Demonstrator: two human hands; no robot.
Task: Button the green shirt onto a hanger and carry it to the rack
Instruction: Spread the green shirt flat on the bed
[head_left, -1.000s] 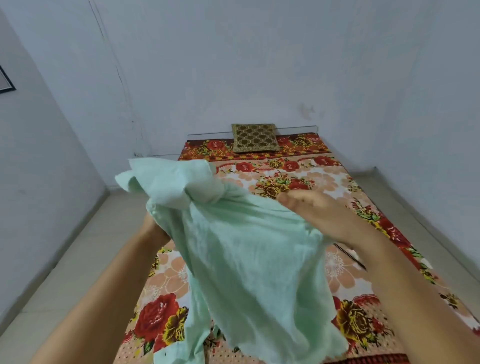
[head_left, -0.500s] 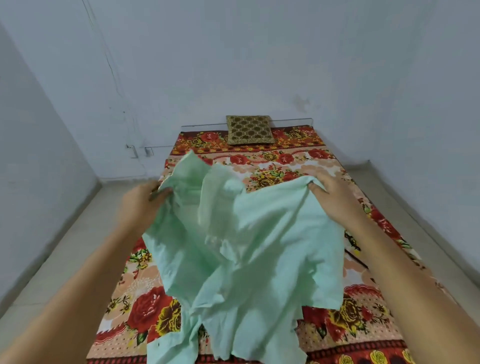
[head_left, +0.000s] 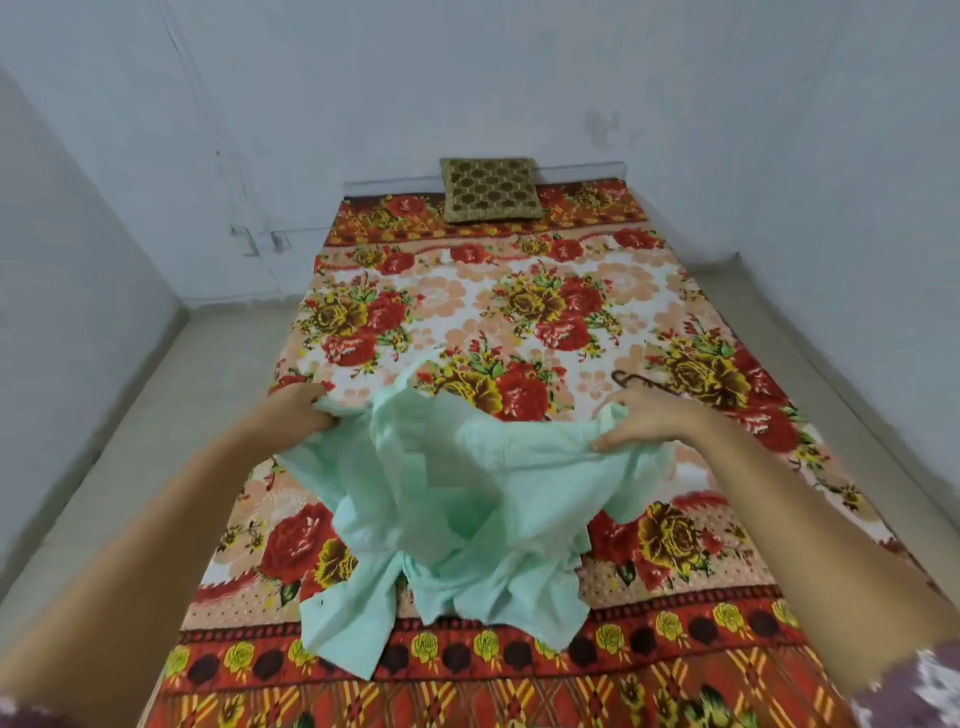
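The pale green shirt (head_left: 467, 499) hangs crumpled between my two hands above the near part of the bed, its lower edges resting on the bedspread. My left hand (head_left: 298, 410) grips its left upper edge. My right hand (head_left: 649, 418) grips its right upper edge. A thin dark hanger (head_left: 631, 381) lies on the bed just beyond my right hand, mostly hidden by it; only its hook end shows.
The bed (head_left: 519, 312) has a red and yellow floral spread and fills the middle of the room. A gold patterned cushion (head_left: 491, 189) leans at its head. Pale walls close in on three sides, with tiled floor strips (head_left: 171, 395) along both sides of the bed.
Both hands have lowered the shirt toward the bed and spread it wider. Its hem now rests on the bedspread. The hanger's hook has come into view by my right hand.
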